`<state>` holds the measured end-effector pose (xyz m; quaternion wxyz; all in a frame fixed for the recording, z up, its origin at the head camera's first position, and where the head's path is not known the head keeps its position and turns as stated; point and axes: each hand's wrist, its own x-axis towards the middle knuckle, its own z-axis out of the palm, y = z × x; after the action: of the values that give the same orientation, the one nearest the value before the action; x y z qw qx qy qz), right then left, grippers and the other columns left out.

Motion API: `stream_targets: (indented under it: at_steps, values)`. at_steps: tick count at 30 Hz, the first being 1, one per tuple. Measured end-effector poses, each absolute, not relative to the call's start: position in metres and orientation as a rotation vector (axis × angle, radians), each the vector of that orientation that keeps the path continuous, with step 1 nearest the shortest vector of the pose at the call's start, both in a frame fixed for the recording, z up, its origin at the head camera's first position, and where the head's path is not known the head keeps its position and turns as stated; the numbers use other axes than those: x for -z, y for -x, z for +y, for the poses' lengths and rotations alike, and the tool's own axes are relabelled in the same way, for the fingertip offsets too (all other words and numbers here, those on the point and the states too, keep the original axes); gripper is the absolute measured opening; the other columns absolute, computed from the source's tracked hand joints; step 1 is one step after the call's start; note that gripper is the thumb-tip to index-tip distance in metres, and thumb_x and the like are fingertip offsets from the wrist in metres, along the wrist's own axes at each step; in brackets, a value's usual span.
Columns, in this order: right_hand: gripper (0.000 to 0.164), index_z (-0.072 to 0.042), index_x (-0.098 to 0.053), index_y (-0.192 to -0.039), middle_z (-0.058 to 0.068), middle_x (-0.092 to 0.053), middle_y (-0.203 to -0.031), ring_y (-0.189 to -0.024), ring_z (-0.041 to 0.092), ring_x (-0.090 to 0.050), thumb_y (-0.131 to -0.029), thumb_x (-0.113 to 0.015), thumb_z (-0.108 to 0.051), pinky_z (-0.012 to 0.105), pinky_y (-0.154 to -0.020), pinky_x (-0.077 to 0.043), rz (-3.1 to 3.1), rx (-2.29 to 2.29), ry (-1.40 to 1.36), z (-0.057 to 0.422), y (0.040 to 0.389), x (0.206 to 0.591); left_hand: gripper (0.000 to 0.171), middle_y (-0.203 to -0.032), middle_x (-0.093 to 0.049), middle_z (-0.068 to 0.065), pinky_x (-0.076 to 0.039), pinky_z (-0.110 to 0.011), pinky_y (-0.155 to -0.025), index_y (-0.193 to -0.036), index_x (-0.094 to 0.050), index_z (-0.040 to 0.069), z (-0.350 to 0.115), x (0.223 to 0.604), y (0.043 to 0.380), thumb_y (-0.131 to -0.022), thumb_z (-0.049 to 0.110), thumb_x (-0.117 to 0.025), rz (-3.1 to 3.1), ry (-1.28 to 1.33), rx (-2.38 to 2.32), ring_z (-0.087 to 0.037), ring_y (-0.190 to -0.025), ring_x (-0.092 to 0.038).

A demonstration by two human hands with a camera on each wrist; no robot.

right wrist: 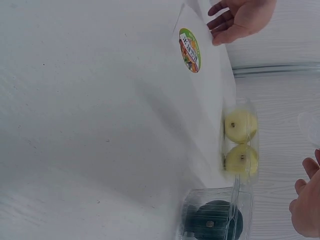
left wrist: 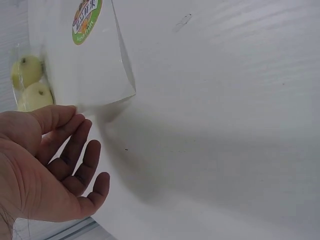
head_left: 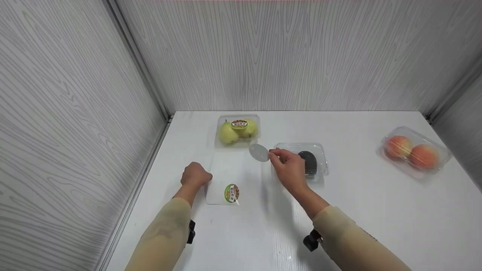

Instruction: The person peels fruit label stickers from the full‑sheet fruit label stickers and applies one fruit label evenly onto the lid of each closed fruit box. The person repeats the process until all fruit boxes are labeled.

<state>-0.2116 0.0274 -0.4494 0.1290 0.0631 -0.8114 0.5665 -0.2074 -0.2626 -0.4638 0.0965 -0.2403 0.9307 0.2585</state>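
Observation:
My right hand (head_left: pixel 290 169) pinches a pale oval sticker (head_left: pixel 258 153) by its edge, raised above the table; its printed face is turned from the head view. My left hand (left wrist: pixel 55 155) pinches the edge of a white backing sheet (left wrist: pixel 100 75) between thumb and index finger, the other fingers loosely bent. One oval label (head_left: pixel 231 193), green-edged with a barcode, lies on that sheet near its front end. Just behind my right hand is a clear plastic box (head_left: pixel 320 150) with a dark oval fruit (head_left: pixel 310 163) in it, partly hidden by the hand.
At the back, a clear box (head_left: pixel 220 119) holds two yellow-green pears (head_left: pixel 228 133) and bears a label (head_left: pixel 239 124). To the right, another clear box (head_left: pixel 404 131) contains two orange-red round fruits (head_left: pixel 424 156). Grain-patterned panels (head_left: pixel 263 56) enclose the white table (head_left: pixel 361 210).

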Motion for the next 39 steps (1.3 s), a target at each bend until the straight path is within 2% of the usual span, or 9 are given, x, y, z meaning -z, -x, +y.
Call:
stream_targets:
  at_steps: [3, 8, 14, 22, 27, 31, 35, 37, 39]
  values:
    - [0.012, -0.01, -0.085, -0.103, 0.004, -0.081, -0.106, -0.107, 0.02, -0.073, -0.096, -0.078, -0.018, 0.04, -0.09, -0.056, -2.371, -1.637, -0.176, 0.028, 0.211, 0.448, 0.03, -0.098, -0.071, -0.016, -0.059, -0.045, -0.081, -0.11, -0.07, -0.008, -0.263, 0.465, 0.208, -0.086, 0.01, -0.069, 2.781, 0.689, -0.725, -0.028, -0.084, -0.063]
    - [0.011, -0.01, -0.085, -0.101, 0.004, -0.081, -0.107, -0.117, 0.02, -0.072, -0.096, -0.078, -0.017, 0.041, -0.099, -0.056, -2.354, -1.648, -0.175, 0.029, 0.211, 0.447, 0.027, -0.097, -0.072, -0.016, -0.059, -0.049, -0.086, -0.11, -0.071, -0.007, -0.263, 0.469, 0.21, -0.087, 0.008, -0.069, 2.799, 0.665, -0.643, -0.029, -0.084, -0.064]
    - [0.01, -0.01, -0.085, -0.1, 0.004, -0.081, -0.107, -0.115, 0.019, -0.072, -0.096, -0.079, -0.017, 0.04, -0.099, -0.056, -2.338, -1.642, -0.176, 0.032, 0.21, 0.447, 0.026, -0.095, -0.069, -0.015, -0.058, -0.046, -0.083, -0.112, -0.069, -0.007, -0.262, 0.466, 0.211, -0.09, 0.005, -0.066, 2.8, 0.657, -0.616, -0.028, -0.082, -0.062]
    - [0.011, -0.01, -0.085, -0.101, 0.005, -0.081, -0.108, -0.118, 0.02, -0.072, -0.096, -0.078, -0.016, 0.042, -0.104, -0.054, -2.334, -1.633, -0.179, 0.038, 0.21, 0.445, 0.04, -0.112, -0.073, -0.02, -0.059, -0.046, -0.087, -0.124, -0.066, -0.008, -0.257, 0.449, 0.211, -0.096, 0.021, -0.069, 2.799, 0.691, -0.688, -0.028, -0.089, -0.064]
    - [0.013, -0.008, -0.084, -0.103, 0.006, -0.08, -0.112, -0.119, 0.021, -0.071, -0.098, -0.076, -0.017, 0.043, -0.103, -0.054, -2.347, -1.643, -0.169, 0.046, 0.21, 0.439, 0.047, -0.119, -0.072, -0.024, -0.058, -0.047, -0.091, -0.127, -0.066, -0.01, -0.247, 0.43, 0.213, -0.1, 0.029, -0.065, 2.811, 0.666, -0.773, -0.033, -0.101, -0.069]
    - [0.014, -0.007, -0.084, -0.104, 0.005, -0.08, -0.113, -0.124, 0.022, -0.069, -0.099, -0.075, -0.016, 0.042, -0.106, -0.053, -2.346, -1.621, -0.185, 0.055, 0.212, 0.435, 0.044, -0.115, -0.074, -0.023, -0.059, -0.047, -0.09, -0.12, -0.071, -0.008, -0.234, 0.412, 0.216, -0.101, 0.031, -0.064, 2.841, 0.611, -0.84, -0.034, -0.102, -0.071]
    - [0.014, -0.008, -0.083, -0.104, 0.004, -0.08, -0.115, -0.126, 0.022, -0.068, -0.099, -0.074, -0.017, 0.035, -0.086, -0.057, -2.355, -1.539, -0.208, 0.067, 0.215, 0.43, 0.036, -0.101, -0.076, -0.015, -0.058, -0.041, -0.08, -0.105, -0.077, -0.001, -0.221, 0.397, 0.22, -0.1, 0.032, -0.063, 2.862, 0.549, -0.94, -0.027, -0.089, -0.068]
    - [0.014, -0.008, -0.083, -0.104, 0.004, -0.079, -0.117, -0.126, 0.022, -0.068, -0.1, -0.074, -0.017, 0.036, -0.08, -0.056, -2.362, -1.489, -0.226, 0.073, 0.216, 0.427, 0.031, -0.093, -0.076, -0.01, -0.054, -0.036, -0.073, -0.096, -0.078, 0.003, -0.213, 0.392, 0.223, -0.099, 0.031, -0.064, 2.857, 0.519, -1.018, -0.022, -0.082, -0.064]
    - [0.013, -0.008, -0.083, -0.105, 0.005, -0.079, -0.117, -0.128, 0.023, -0.067, -0.1, -0.074, -0.016, 0.04, -0.089, -0.057, -2.358, -1.441, -0.253, 0.081, 0.218, 0.425, 0.029, -0.087, -0.076, -0.007, -0.049, -0.033, -0.068, -0.088, -0.077, 0.006, -0.205, 0.387, 0.224, -0.098, 0.029, -0.064, 2.847, 0.48, -1.114, -0.019, -0.077, -0.062]
